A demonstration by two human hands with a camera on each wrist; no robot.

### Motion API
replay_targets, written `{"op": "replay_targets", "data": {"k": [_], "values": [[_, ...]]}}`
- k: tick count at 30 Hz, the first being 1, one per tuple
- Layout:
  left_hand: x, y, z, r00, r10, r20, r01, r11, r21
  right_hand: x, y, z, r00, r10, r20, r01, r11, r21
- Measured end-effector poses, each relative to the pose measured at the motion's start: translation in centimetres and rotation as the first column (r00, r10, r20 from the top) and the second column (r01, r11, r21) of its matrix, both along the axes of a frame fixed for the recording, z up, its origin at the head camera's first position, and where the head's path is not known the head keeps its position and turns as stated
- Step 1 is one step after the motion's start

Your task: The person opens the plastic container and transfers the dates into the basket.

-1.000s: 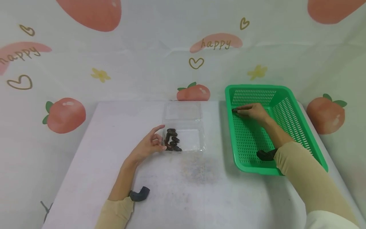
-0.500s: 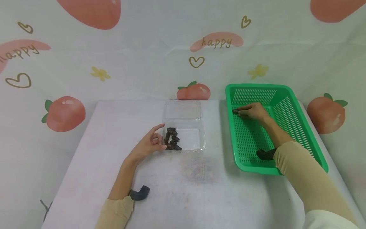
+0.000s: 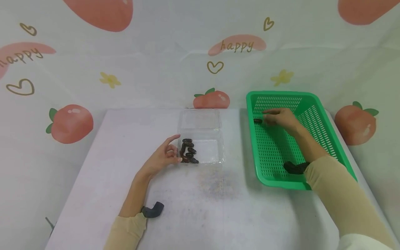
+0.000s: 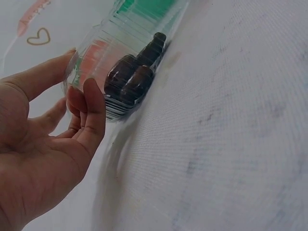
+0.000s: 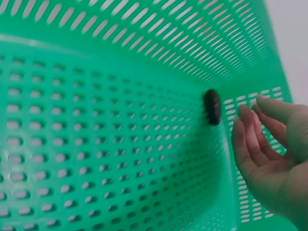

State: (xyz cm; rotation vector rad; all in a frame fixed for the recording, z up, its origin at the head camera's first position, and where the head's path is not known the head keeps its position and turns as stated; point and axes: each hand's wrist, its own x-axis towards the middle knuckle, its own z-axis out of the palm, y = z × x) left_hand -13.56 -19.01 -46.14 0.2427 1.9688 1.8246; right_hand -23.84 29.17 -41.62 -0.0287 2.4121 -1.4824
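The left hand (image 3: 162, 158) has its grip pinching the left side of the clear box (image 3: 207, 152), whose lid (image 3: 200, 119) is folded back; dates (image 3: 191, 150) lie clustered in the box's left half. The right hand's (image 3: 282, 119) grip is loosely spread, just clear of a lone date (image 3: 257, 121) near the green basket's (image 3: 281, 185) far left corner, above the worktop (image 3: 247, 215).
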Motion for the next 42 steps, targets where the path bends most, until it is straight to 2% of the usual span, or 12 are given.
{"op": "replay_targets", "data": {"k": [12,23,29,35,42], "values": [[-0.1,-0.1,-0.1,1.000,-0.011,-0.003,0.011,1.000,-0.002,1.5,-2.6,3.2,0.996,-0.007,-0.087,-0.007,0.988,-0.155],[0.1,0.0,0.2,1.000,-0.009,-0.009,0.009,1.000,-0.013,3.3,-6.3,5.4,0.994,-0.026,-0.110,0.002,0.976,-0.217],[0.0,0.0,0.0,1.000,-0.010,-0.004,0.010,1.000,-0.010,4.1,-8.2,5.9,0.995,-0.015,-0.100,-0.009,0.973,-0.230],[0.0,0.0,-0.2,1.000,-0.015,-0.007,0.015,1.000,-0.004,4.7,-9.9,5.9,0.992,0.045,-0.121,-0.072,0.971,-0.227],[0.0,0.0,0.1,1.000,-0.013,-0.008,0.013,1.000,-0.017,5.5,-12.0,6.0,0.989,0.095,-0.112,-0.119,0.965,-0.233]]}}
